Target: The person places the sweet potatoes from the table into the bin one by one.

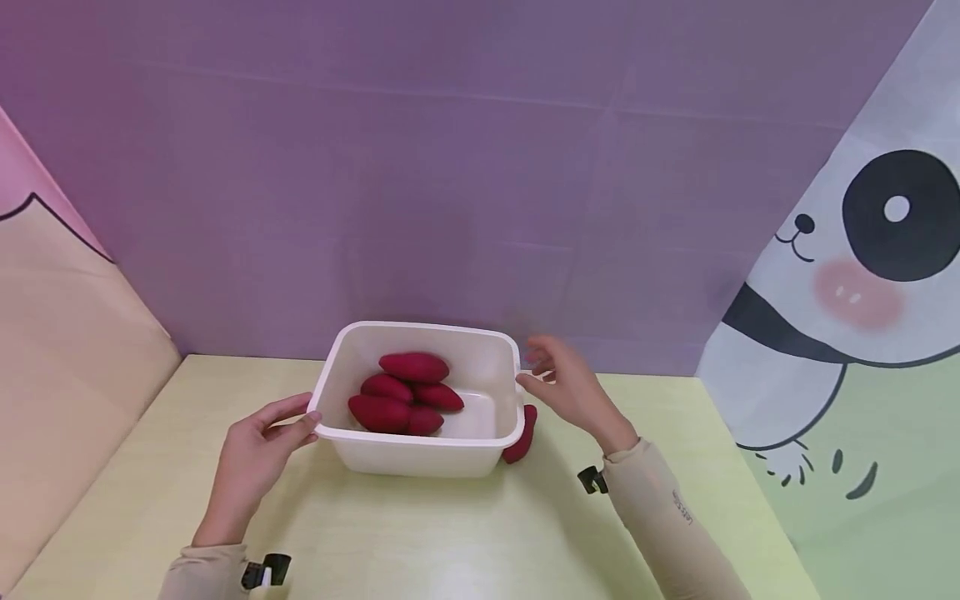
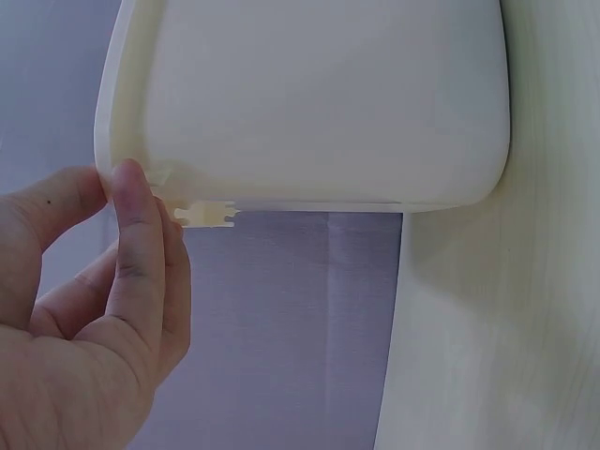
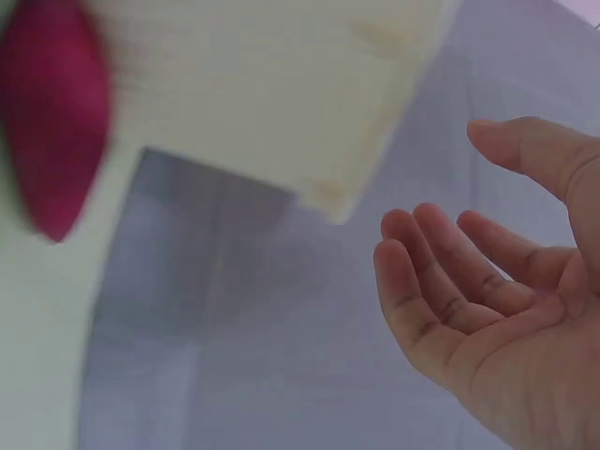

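Note:
A white plastic tub stands on the table with several dark red sweet potatoes heaped toward its left side. My left hand pinches the tub's left rim between thumb and fingers. The left wrist view shows those fingers of the left hand at the rim, against the tub's outer wall. Beside the right rim is my right hand, fingers loosely bent and holding nothing. In the right wrist view a gap separates the right hand from the tub. One more sweet potato lies outside, by the tub's right wall, partly hidden.
The pale wooden table extends in front of the tub and to both sides. Close behind the tub rises a purple backdrop. A panel with a printed panda borders the table on the right, a beige panel on the left.

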### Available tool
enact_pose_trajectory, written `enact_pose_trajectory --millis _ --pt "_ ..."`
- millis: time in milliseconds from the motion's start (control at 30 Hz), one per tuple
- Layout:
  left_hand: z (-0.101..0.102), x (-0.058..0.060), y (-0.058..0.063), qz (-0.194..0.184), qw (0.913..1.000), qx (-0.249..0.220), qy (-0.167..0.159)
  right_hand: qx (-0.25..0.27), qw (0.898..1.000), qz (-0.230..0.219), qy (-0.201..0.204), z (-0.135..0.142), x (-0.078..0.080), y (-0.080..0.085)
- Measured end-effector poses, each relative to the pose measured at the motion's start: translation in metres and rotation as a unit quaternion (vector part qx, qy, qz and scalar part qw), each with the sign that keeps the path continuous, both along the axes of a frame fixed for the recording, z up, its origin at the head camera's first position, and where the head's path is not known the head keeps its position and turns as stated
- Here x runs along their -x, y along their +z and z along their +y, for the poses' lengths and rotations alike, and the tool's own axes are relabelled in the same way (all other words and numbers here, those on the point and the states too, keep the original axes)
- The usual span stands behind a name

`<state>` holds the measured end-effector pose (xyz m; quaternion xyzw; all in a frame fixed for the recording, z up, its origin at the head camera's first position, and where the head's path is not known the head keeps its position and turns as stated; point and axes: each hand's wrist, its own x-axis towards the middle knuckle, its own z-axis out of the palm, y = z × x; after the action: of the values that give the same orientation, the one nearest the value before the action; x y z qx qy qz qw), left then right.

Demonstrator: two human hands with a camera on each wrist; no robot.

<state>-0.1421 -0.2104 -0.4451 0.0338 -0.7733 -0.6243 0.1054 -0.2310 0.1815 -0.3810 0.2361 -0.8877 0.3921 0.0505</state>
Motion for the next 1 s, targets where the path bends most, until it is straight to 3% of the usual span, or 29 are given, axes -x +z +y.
enact_pose_trajectory --millis 133,233,400,567,733,1000 --pt "-0.001 0.001 0.000 0.002 1.0000 -0.002 0.001 0.007 1.000 -0.002 -0.003 0.016 0.001 -0.021" --pt "-0.001 0.001 0.000 0.003 1.0000 -0.003 0.000 0.014 1.000 -0.025 0.013 0.026 0.010 -0.040" --pt "0.000 0.002 -0.001 0.002 1.0000 -0.006 0.000 0.010 0.994 -0.093 0.054 0.038 0.031 -0.075" --pt "0.002 0.004 -0.001 -0.001 0.9998 -0.019 -0.007 0.010 0.984 -0.156 0.088 0.045 0.042 -0.099" --pt "0.002 0.003 -0.002 -0.004 0.9997 -0.021 -0.010 0.015 0.972 -0.198 0.122 0.048 0.045 -0.110" --pt "-0.001 0.004 -0.005 0.009 0.9998 -0.016 -0.009 0.008 0.966 -0.203 0.159 0.058 0.042 -0.108"
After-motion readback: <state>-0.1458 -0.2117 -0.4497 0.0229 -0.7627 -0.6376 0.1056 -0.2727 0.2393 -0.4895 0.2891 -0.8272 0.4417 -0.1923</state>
